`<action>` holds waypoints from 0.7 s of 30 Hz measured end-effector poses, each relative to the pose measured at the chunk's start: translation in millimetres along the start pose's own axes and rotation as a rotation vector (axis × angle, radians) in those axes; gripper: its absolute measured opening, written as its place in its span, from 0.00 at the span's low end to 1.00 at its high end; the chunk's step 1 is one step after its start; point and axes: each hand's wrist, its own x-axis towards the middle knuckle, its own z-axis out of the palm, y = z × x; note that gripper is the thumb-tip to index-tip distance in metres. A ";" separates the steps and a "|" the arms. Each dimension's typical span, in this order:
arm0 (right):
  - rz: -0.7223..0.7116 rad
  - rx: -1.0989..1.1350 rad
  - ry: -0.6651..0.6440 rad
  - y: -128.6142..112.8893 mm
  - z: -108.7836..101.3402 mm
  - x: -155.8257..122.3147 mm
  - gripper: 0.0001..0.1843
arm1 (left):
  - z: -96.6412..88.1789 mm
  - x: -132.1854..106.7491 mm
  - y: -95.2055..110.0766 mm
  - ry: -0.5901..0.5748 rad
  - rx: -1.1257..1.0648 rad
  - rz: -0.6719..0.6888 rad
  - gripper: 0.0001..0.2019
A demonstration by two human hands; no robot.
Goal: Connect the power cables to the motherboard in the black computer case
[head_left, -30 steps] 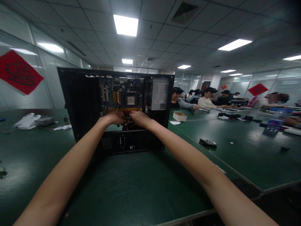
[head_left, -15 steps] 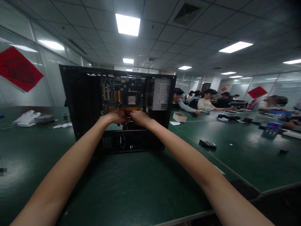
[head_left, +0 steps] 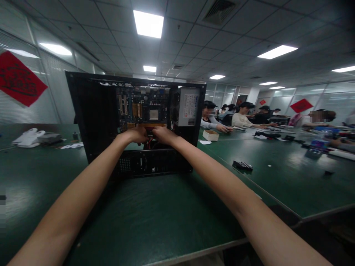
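Observation:
A black computer case point(head_left: 77, 111) stands on its side edge with its open face toward me. Inside it are a motherboard point(head_left: 142, 105) with a square metal-topped chip and, at the upper right, a silver power supply point(head_left: 190, 107). My left hand point(head_left: 136, 135) and my right hand point(head_left: 164, 136) both reach in below the motherboard's middle, close together, fingers curled at the lower edge of the board. Dark and reddish cables point(head_left: 149, 142) show between them. What the fingertips grip is hidden by the hands and shadow.
The green table point(head_left: 155, 214) carries a white plastic bag point(head_left: 29, 137) and a grey box point(head_left: 50, 138) at left. To the right lie a small open box point(head_left: 210, 135), a black part point(head_left: 242, 165) and a plastic bottle point(head_left: 318, 142). Several people sit at the table's far right.
My view has tilted down and shifted slightly, so the case appears a little higher and further left. Both hands stay inside the case, fingers curled in nearly the same place.

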 end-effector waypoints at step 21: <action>0.044 0.064 0.035 -0.1 0.8 1.2 0.11 | 11.1 5.6 6.3 0.249 0.178 -0.112 0.19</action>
